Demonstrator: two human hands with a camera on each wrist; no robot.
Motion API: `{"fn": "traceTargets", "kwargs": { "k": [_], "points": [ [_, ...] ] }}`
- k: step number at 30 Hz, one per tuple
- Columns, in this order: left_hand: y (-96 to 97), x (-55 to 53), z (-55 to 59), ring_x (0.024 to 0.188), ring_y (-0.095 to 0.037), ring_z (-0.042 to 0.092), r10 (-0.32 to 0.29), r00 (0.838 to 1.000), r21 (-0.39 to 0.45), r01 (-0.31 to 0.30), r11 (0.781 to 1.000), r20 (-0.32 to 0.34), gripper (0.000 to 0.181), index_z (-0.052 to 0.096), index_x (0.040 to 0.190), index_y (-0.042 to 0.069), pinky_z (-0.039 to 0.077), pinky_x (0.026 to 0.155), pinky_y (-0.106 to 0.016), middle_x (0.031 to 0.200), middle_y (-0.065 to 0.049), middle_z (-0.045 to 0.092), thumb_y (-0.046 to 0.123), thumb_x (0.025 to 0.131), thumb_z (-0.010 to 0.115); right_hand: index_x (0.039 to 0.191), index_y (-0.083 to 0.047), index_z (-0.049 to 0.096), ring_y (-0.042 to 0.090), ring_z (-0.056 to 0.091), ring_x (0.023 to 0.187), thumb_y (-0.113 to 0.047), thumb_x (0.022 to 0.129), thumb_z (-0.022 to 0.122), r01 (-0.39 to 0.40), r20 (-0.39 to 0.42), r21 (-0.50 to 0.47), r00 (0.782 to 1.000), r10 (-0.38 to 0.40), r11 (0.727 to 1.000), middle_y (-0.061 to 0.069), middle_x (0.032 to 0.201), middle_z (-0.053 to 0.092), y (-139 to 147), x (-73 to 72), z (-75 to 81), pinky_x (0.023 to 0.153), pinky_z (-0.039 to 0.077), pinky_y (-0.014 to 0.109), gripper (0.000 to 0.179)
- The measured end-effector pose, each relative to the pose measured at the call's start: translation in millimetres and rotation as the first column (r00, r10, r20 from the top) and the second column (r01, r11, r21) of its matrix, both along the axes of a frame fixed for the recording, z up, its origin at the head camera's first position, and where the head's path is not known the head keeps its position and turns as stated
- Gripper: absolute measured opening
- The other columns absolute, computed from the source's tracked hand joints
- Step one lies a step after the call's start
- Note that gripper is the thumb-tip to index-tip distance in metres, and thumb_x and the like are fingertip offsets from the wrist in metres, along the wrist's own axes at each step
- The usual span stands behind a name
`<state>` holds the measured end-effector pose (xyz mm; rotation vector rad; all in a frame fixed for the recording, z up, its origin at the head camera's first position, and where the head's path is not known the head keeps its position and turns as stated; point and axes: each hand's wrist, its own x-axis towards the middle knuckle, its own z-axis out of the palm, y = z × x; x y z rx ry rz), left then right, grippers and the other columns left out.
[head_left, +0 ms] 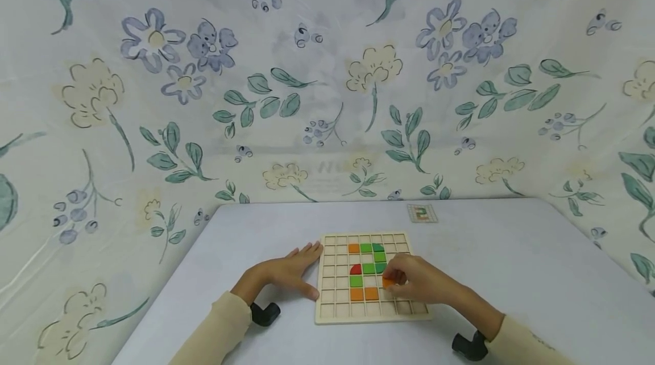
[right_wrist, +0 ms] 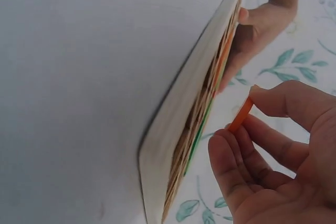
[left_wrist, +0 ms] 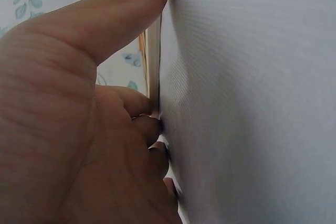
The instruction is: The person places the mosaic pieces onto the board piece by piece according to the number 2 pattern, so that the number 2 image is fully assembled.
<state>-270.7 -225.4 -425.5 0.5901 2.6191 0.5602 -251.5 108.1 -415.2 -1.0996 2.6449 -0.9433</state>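
Note:
A wooden grid board lies on the table with green, orange and red tiles set in some of its cells. Along its left edge rests my left hand, fingers spread, fingertips and thumb touching the frame; the left wrist view shows that hand against the board's side. Over the right half of the board, my right hand pinches an orange tile between thumb and fingertips. In the right wrist view this tile is held tilted, apart from the board. Some cells beneath the right hand are hidden.
A small pattern card with coloured shapes lies behind the board, toward the right. The white table reaches back to a flower-printed cloth. Black wrist devices sit on both wrists.

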Motion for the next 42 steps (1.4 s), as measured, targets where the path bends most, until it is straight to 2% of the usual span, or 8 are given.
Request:
{"fn": "traceTargets", "kwargs": {
  "k": [14, 21, 32, 42],
  "points": [
    [1.2, 1.7, 1.7, 0.158, -0.028, 0.000, 0.012, 1.000, 0.004, -0.012, 1.000, 0.002, 0.114, 0.013, 0.160, 0.005, 0.003, 0.128, -0.049, 0.169, -0.011, 0.005, 0.049, 0.079, 0.080, 0.098, -0.008, 0.071, 0.007, 0.053, 0.078, -0.015, 0.083, 0.080, 0.005, 0.015, -0.008, 1.000, -0.005, 1.000, -0.005, 0.089, 0.060, -7, 0.0, -7.7, 0.068, 0.051, 0.018, 0.018],
    [0.6, 2.6, 1.8, 0.158, -0.028, 0.001, 0.012, 1.000, 0.001, -0.012, 1.000, -0.002, 0.115, 0.013, 0.160, 0.005, 0.004, 0.128, -0.049, 0.169, -0.012, 0.005, 0.050, 0.078, 0.080, 0.098, -0.009, 0.072, 0.005, 0.053, 0.079, -0.014, 0.082, 0.081, -0.018, 0.024, -0.005, 1.000, 0.018, 1.000, -0.005, 0.090, 0.061, -8, 0.5, -8.3, 0.070, 0.052, 0.018, 0.018],
    [2.0, 1.6, 1.7, 0.158, -0.028, 0.000, 0.010, 1.000, 0.000, -0.010, 1.000, 0.018, 0.116, 0.012, 0.161, 0.006, 0.003, 0.128, -0.049, 0.170, -0.011, 0.004, 0.051, 0.078, 0.080, 0.095, -0.013, 0.073, 0.004, 0.052, 0.078, -0.013, 0.082, 0.080, 0.001, 0.026, 0.033, 1.000, -0.002, 0.999, -0.008, 0.090, 0.060, -9, 1.2, -13.6, 0.070, 0.051, 0.017, 0.014],
    [1.0, 1.4, 1.7, 0.158, -0.028, 0.001, 0.008, 1.000, -0.003, -0.008, 1.000, 0.001, 0.115, 0.013, 0.161, 0.006, 0.004, 0.128, -0.049, 0.169, -0.011, 0.005, 0.050, 0.078, 0.080, 0.093, -0.013, 0.073, 0.007, 0.052, 0.077, -0.011, 0.082, 0.079, 0.011, 0.030, 0.064, 0.999, -0.013, 0.998, -0.008, 0.089, 0.059, -12, 2.5, -11.6, 0.068, 0.050, 0.018, 0.012]
  ]
}}
